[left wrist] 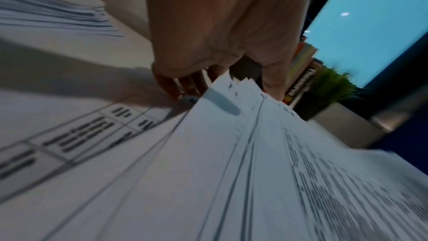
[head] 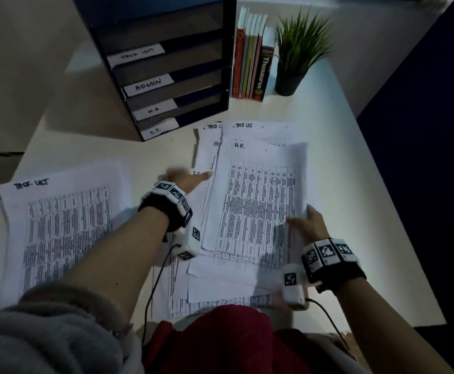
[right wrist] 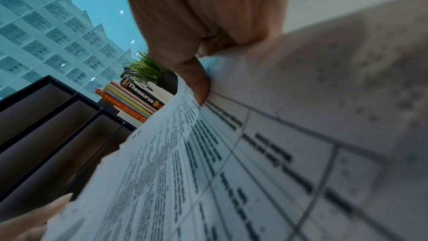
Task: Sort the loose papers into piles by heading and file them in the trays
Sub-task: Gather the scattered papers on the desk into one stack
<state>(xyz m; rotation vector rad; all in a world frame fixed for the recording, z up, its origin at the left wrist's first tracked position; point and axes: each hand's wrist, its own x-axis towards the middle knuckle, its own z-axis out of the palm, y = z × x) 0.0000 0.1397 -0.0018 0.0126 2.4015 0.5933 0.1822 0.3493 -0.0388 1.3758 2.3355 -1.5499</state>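
A dark blue tray unit (head: 229, 49) stands at the back with slots labelled TASK LIST (head: 136, 54), ADMIN (head: 148, 84), H.R. (head: 154, 109) and I.T. (head: 156, 128). A messy heap of printed sheets (head: 220, 282) lies before me, topped by an H.R. sheet (head: 258, 190). My right hand (head: 308, 222) pinches its right edge, thumb on top (right wrist: 197, 83), and the edge curls upward. My left hand (head: 190, 177) holds the left edge, fingers (left wrist: 171, 87) underneath and thumb above. A separate TASK LIST pile (head: 64, 225) lies at the left.
Sheets headed TASK LIST (head: 247, 126) stick out behind the heap. A row of books (head: 250, 58) and a potted plant (head: 298, 49) stand right of the trays. The white table (head: 341, 184) ends at a dark edge on the right.
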